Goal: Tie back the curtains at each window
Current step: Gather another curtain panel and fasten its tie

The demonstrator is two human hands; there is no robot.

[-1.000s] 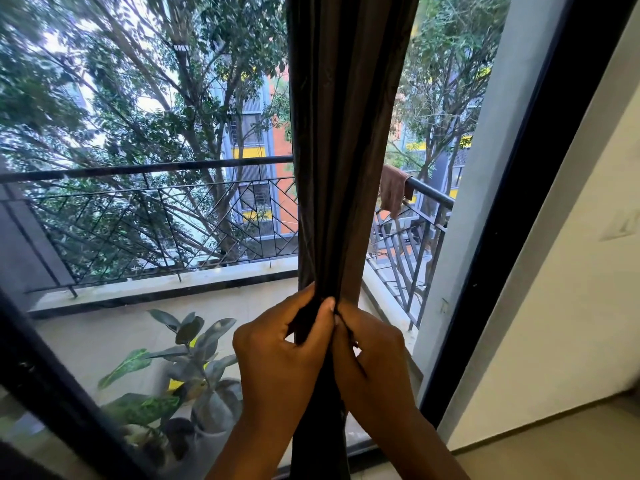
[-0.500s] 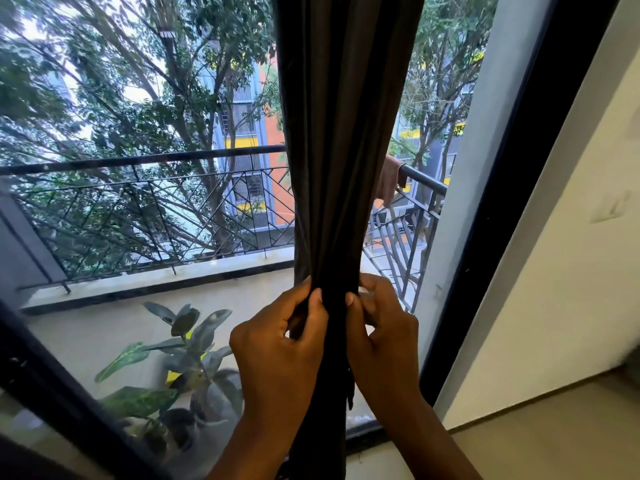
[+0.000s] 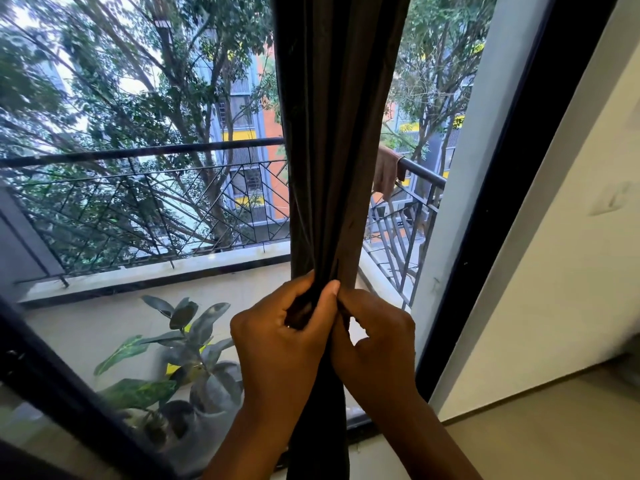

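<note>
At 6 o'clock, the left hand (image 3: 277, 341) and right hand (image 3: 377, 344) are clenching the gathered dark brown fabric curtain (image 3: 337, 150); no tie is showing yet.

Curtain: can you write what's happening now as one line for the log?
stage: gathering | curtain: bunched, dark | left hand: grips folds | right hand: pinches folds | tie: not visible

Hands: 2, left hand (image 3: 282, 336), right hand (image 3: 377, 337). Curtain (image 3: 337, 133): 1, dark, gathered. Potted plant (image 3: 183, 348): 1. Balcony railing (image 3: 145, 202): 1. Cloth (image 3: 387, 173) on rail: 1.
</note>
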